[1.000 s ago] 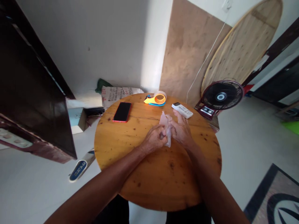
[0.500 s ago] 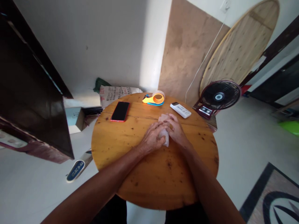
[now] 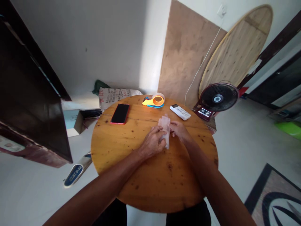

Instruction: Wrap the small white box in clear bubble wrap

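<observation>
A pale, translucent folded plastic sheet point(image 3: 165, 122) lies lengthwise on the round wooden table point(image 3: 131, 182), its far end uneven. My left hand point(image 3: 154, 140) rests on its left side, fingers bent over it and thumb near its lower end, holding it against the wood. At the right edge, my right hand point(image 3: 180, 130) grips the sheet between thumb and fingers. Whether the sheet is a bag or loose film cannot be made out.
Beyond the hands lie a red-edged phone point(image 3: 120, 113), an orange tape dispenser point(image 3: 150, 102) with a tape roll, and a white box-shaped device point(image 3: 180, 112). A dark fan point(image 3: 217, 99) stands past the table's right edge. A large round board point(image 3: 237, 50) leans on the wall.
My right hand has drawn back to the right, off the top of the sheet and away from my left hand, uncovering more of the sheet. My left hand stays on it.
</observation>
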Demonstrator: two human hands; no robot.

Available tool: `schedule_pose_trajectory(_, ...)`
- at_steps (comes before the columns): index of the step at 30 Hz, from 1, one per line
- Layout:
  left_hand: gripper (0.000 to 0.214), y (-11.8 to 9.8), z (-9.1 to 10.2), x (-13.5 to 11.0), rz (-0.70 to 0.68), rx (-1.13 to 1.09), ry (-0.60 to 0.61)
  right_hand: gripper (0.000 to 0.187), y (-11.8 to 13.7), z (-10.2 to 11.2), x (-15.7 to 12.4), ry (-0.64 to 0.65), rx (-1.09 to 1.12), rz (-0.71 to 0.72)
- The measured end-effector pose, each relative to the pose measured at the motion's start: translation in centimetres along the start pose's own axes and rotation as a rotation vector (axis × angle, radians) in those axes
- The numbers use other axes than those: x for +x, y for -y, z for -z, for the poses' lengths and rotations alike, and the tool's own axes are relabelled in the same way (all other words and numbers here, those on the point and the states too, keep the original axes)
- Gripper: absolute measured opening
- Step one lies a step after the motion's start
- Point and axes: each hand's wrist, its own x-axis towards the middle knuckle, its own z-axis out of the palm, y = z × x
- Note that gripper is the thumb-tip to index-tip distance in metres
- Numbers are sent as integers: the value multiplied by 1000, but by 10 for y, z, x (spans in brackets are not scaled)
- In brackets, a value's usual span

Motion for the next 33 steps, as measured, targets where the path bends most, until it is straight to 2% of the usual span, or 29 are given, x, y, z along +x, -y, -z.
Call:
schedule_pose_trajectory(2, 32, -1, 1, 0, 1, 8, 4, 21, 5, -1, 5, 81, -23, -11)
schedule_pose_trajectory(4, 31, -3, 4, 1, -2, 37, 14, 19, 8, -4, 11, 101, -45, -28)
schedule_pose_trajectory(11, 31, -17, 21, 3, -21, 262, 128, 15, 7, -15, 20, 64, -66, -50)
schedule_pose_trajectory(19, 29, -15, 18, 3, -11, 249, 140, 24, 1, -21, 25, 20, -28, 7)
schedule_pose_trajectory(23, 29, -12, 14, 2, 10, 183, 106, 26, 9, -19, 13, -6, 64, 106)
schedule_pose_trajectory(27, 28, -10, 11, 1, 31, 147, 61, 20, 24, -11, -9, 14, -17, 254)
schedule_pose_trajectory(33, 33, -10, 10, -1, 118, 145, -14, 16, 27, -8, -38, 30, -79, 317)
